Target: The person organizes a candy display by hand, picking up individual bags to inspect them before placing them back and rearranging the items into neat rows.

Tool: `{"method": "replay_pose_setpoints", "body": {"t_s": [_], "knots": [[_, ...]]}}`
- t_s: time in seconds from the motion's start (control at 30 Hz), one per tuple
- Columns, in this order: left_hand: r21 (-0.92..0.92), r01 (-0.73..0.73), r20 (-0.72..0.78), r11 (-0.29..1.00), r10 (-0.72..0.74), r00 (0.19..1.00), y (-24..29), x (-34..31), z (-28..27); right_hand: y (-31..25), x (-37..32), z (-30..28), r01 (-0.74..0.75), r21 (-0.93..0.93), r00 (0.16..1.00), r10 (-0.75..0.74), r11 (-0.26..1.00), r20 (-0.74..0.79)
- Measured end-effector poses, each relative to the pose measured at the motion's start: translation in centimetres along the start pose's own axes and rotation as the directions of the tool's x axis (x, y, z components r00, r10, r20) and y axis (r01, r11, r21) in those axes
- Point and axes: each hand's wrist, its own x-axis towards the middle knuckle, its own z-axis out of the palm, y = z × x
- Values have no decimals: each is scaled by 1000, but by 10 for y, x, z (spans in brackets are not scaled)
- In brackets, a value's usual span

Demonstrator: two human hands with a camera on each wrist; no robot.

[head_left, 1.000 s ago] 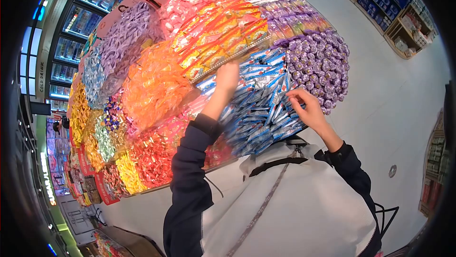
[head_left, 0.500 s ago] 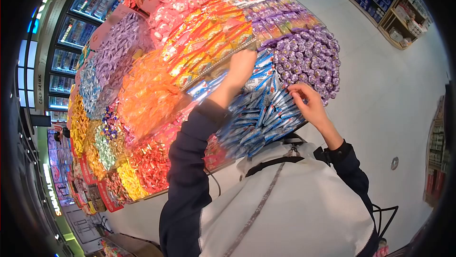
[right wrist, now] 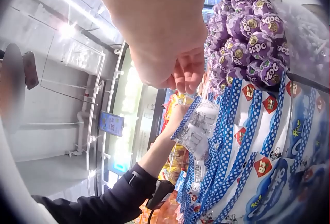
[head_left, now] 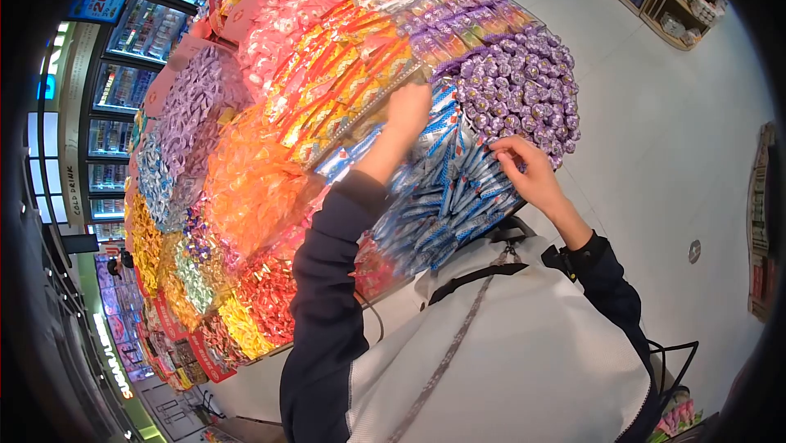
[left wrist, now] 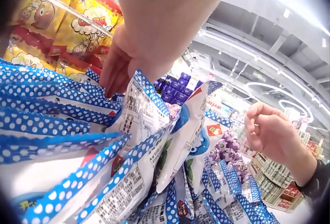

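Blue-and-white candy packets (head_left: 458, 185) with polka-dot edges stand packed in rows at the near end of the display. My left hand (head_left: 409, 107) reaches over them beside the clear divider (head_left: 368, 111). In the left wrist view its fingers (left wrist: 117, 74) point down among the dotted packet edges, tips partly hidden; I cannot tell whether they pinch a packet. My right hand (head_left: 528, 173) hovers over the right side of the same packets, fingers loosely bent, with nothing in it. A single packet (right wrist: 198, 128) sticks up below it in the right wrist view.
Purple-wrapped lollipops (head_left: 524, 83) fill the section beyond the packets. Yellow candy bags (head_left: 336, 74) lie behind the divider, and orange-wrapped sweets (head_left: 254, 169) are piled to the left. Drink coolers (head_left: 135, 29) line the far left; a wooden shelf (head_left: 675, 1) stands at far right.
My left hand has moved along the divider toward the lollipops, then stayed near its right end. The right hand has barely moved over the packets. The head view has shifted a little.
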Motion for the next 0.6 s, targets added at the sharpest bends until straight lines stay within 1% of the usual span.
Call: {"method": "replay_pose_setpoints", "body": {"t_s": [0.1, 0.2, 0.3, 0.4, 0.43, 0.5, 0.57, 0.6], "knots": [[23, -31, -41, 999, 32, 999, 0, -3, 0, 1, 0, 3, 26, 4, 1000, -26, 1000, -17], [-45, 21, -28, 999, -22, 999, -6, -2, 5, -1, 0, 4, 45, 9, 999, -44, 999, -30], [-150, 76, -49, 986, -84, 995, -4, -9, -7, -2, 0, 4, 44, 14, 999, -43, 999, -26], [-212, 44, -133, 976, -74, 988, 1, -21, -24, -2, 2, 5, 30, 26, 1000, -30, 999, -9], [-257, 30, -185, 966, -80, 980, 4, -27, -37, -3, 4, 4, 31, 29, 1000, -31, 999, -4], [-340, -8, -285, 940, -95, 954, 11, -41, -71, -3, 9, 3, 56, 54, 998, -55, 997, -16], [-477, -82, -393, 875, -129, 910, 6, -52, -91, -3, 17, 1, 101, 95, 994, -97, 990, -47], [-537, -121, -443, 835, -156, 883, 3, -58, -101, -6, 22, 1, 69, 230, 998, -68, 971, -12]]}}
